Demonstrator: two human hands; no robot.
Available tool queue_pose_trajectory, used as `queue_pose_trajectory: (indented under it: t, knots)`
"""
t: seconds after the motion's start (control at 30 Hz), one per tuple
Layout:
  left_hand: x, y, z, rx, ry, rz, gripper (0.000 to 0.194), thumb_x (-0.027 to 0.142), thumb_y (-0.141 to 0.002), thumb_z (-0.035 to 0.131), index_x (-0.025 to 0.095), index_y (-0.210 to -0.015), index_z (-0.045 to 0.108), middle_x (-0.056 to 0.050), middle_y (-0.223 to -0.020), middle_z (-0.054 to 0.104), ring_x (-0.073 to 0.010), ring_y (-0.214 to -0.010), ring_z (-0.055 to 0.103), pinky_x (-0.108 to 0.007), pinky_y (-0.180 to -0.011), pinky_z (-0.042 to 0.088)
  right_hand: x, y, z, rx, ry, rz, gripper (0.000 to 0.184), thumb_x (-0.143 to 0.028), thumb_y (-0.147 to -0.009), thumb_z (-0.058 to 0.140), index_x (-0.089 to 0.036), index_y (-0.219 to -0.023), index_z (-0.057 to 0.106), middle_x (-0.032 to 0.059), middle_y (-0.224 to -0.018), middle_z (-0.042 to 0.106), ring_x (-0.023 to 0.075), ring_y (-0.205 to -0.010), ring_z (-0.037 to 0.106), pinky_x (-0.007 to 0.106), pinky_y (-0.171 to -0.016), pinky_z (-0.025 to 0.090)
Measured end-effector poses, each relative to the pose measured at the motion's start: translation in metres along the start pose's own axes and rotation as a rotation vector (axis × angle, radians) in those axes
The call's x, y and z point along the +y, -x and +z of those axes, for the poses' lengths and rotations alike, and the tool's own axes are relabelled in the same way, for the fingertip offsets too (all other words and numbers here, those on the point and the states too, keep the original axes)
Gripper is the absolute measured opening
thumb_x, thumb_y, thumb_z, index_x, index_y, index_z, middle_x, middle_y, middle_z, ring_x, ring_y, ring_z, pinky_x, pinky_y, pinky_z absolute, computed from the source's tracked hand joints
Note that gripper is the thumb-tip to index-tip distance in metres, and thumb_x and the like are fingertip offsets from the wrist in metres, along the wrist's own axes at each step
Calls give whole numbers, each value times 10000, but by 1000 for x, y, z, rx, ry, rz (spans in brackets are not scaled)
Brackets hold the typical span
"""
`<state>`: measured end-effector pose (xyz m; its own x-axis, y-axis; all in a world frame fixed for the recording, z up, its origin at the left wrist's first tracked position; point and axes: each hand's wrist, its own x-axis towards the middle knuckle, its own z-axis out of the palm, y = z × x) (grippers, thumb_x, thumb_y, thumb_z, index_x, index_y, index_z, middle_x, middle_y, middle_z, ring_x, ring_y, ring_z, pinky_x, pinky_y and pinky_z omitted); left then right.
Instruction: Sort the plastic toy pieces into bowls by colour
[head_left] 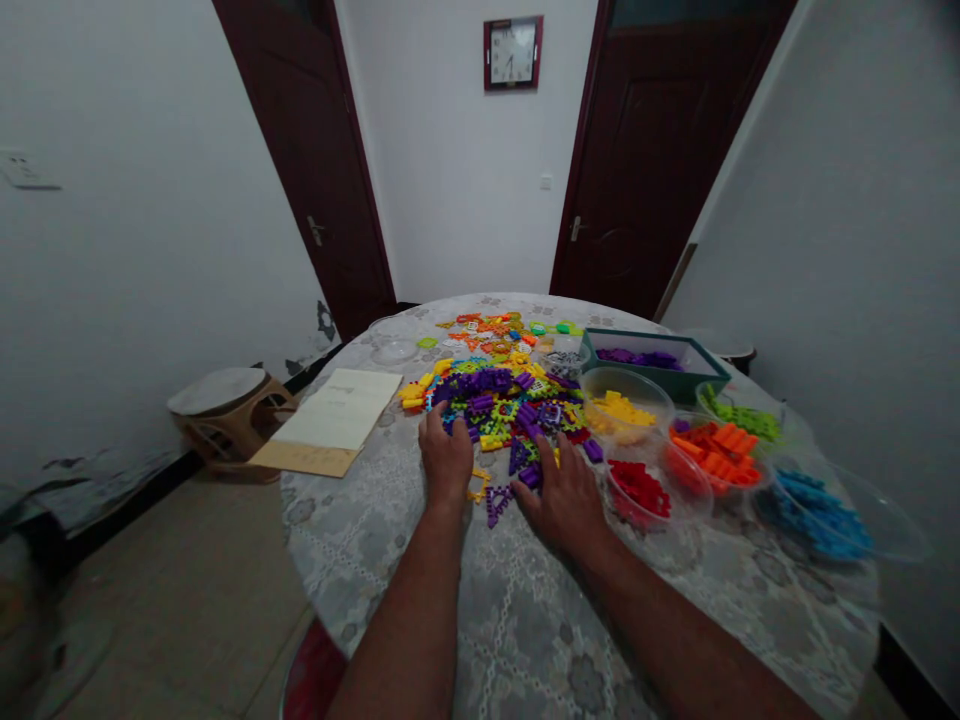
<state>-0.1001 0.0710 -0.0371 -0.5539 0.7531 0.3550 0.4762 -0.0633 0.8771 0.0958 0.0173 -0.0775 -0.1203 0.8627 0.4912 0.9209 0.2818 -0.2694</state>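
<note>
A mixed pile of plastic building pieces (502, 408), mostly purple, yellow and lime, lies in the middle of the round table. My left hand (448, 458) rests at the pile's near left edge, fingertips among the pieces and fingers apart; I see nothing held in it. My right hand (568, 490) is at the near right edge, fingers spread over purple pieces, its thumb beside a purple cylinder-like block (531, 475). Between the hands lie a purple triangular piece (496, 505) and a yellow frame piece (479, 486). What lies under my right fingers is hidden.
Right of the pile stand clear tubs of yellow (621, 412), red (637, 490), orange (716, 455), green (742, 415) and blue pieces (821, 510). Behind them is a dark green box (697, 385) with purple pieces. An open booklet (337, 410) lies left; orange flat pieces (491, 330) lie behind.
</note>
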Motion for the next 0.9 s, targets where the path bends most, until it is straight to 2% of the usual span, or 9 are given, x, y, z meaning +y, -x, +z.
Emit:
queue_pose_trajectory:
  t: [0.13, 0.23, 0.37, 0.53, 0.63, 0.77, 0.9]
  knots:
    - [-10, 9, 6, -90, -451, 127, 466, 295, -925, 590, 170, -1374, 600, -186, -1389, 585, -327, -1360, 488, -503, -1161, 344, 0, -4, 8, -62, 82, 37, 706, -536, -930, 611, -176, -1521, 470, 215, -1581, 410, 408, -1428, 410, 557, -1160, 342]
    - [-14, 15, 10, -100, -630, 195, 504, 352, -927, 616, 184, -1401, 589, -191, -1418, 546, -347, -1346, 481, -530, -1138, 348, 1, -3, 9, -68, 72, -6, 696, -561, -946, 575, -184, -1522, 477, 203, -1563, 443, 390, -1426, 415, 564, -1169, 327]
    - [-12, 17, 9, -102, -671, 225, 496, 405, -923, 636, 174, -1362, 623, -166, -1275, 601, -328, -1225, 535, -490, -1099, 381, 4, -1, 5, -85, 13, -108, 792, -634, -903, 615, -225, -1557, 434, 183, -1583, 432, 375, -1432, 417, 568, -1172, 328]
    - [-8, 16, 9, -87, -682, 189, 449, 474, -917, 641, 190, -1261, 692, -191, -1404, 519, -354, -1248, 495, -473, -1029, 433, 6, 1, 2, -125, -25, -193, 951, -686, -811, 703, -218, -1581, 402, 193, -1618, 386, 388, -1456, 396, 575, -1183, 320]
    - [-7, 18, 11, -141, -693, 180, 408, 489, -918, 636, 222, -1218, 711, -175, -1349, 568, -368, -1215, 496, -500, -987, 449, 8, 2, 3, -137, -41, -207, 954, -698, -812, 697, -204, -1576, 408, 202, -1622, 378, 392, -1466, 387, 586, -1190, 311]
    - [-11, 19, 14, -149, -661, 221, 387, 499, -914, 647, 220, -1172, 721, -156, -1252, 614, -357, -1214, 492, -508, -1034, 416, 7, 3, 2, -148, -82, -231, 946, -685, -856, 657, -207, -1610, 342, 195, -1642, 354, 373, -1494, 363, 581, -1196, 314]
    - [-18, 18, 20, -192, -592, 298, 428, 445, -900, 680, 170, -1227, 691, -152, -1165, 618, -308, -1164, 534, -450, -1072, 402, 0, 9, -2, -174, -117, -297, 1074, -737, -782, 700, -232, -1635, 286, 188, -1686, 273, 398, -1525, 308, 620, -1205, 282]
